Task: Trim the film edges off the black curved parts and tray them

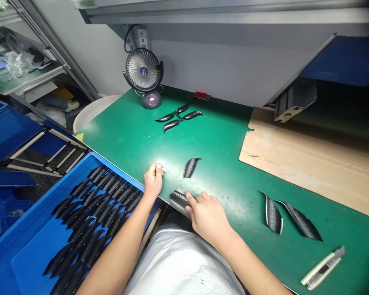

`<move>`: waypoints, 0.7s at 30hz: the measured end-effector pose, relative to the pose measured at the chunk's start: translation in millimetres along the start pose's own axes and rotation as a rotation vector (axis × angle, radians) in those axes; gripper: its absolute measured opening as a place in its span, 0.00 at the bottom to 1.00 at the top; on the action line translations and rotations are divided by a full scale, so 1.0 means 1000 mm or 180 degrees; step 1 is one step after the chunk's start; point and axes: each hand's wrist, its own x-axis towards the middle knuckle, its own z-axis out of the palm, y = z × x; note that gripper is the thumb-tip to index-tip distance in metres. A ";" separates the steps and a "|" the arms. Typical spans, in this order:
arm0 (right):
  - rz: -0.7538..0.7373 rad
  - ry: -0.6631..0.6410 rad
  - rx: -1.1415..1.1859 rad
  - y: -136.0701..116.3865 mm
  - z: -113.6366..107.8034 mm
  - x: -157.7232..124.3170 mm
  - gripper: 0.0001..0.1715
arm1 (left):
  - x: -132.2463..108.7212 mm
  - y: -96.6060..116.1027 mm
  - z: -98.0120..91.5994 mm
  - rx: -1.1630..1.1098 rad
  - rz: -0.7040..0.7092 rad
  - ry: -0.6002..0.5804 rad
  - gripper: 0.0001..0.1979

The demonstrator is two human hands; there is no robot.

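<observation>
At the front edge of the green table, my right hand (207, 211) presses its fingers on a black curved blade piece (180, 198), which lies over a grey flat piece. My left hand (154, 179) is curled closed at the table edge, left of that piece; what it holds, if anything, is hidden. Just beyond my hands lies another black blade (191, 168). Two more blades, one (273, 215) beside the other (301, 221), rest to the right. A cutter knife (323, 268) lies at the lower right.
A blue bin (27, 241) with several black blades stands at the left. A fan (143, 71), bladed assemblies (178, 118) and a red item (200, 95) are at the table's back. Cardboard (295, 168) lies right, under a metal-edged shelf (233, 14).
</observation>
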 end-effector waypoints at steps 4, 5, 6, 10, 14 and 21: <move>0.0257 0.0045 0.0313 0.040 -0.015 -0.029 0.21 | 0.009 0.016 0.003 0.0152 0.0296 -0.0318 0.18; 0.0348 0.0199 0.0313 0.051 -0.019 -0.032 0.20 | 0.011 0.025 0.007 0.0154 0.0428 -0.0448 0.17; 0.0451 0.0382 0.0249 0.061 -0.022 -0.032 0.20 | 0.014 0.033 0.011 0.0186 0.0582 -0.0614 0.16; 0.0752 0.0793 -0.0144 0.082 -0.022 -0.007 0.13 | 0.021 0.066 0.035 0.1024 0.1040 -0.1488 0.19; 0.0985 0.0962 -0.0214 0.084 -0.006 0.008 0.18 | 0.015 0.079 0.058 0.1378 0.1161 -0.1917 0.20; 0.1263 0.1163 -0.0112 0.077 0.014 -0.013 0.27 | -0.022 0.090 0.072 0.1365 0.1601 -0.2253 0.20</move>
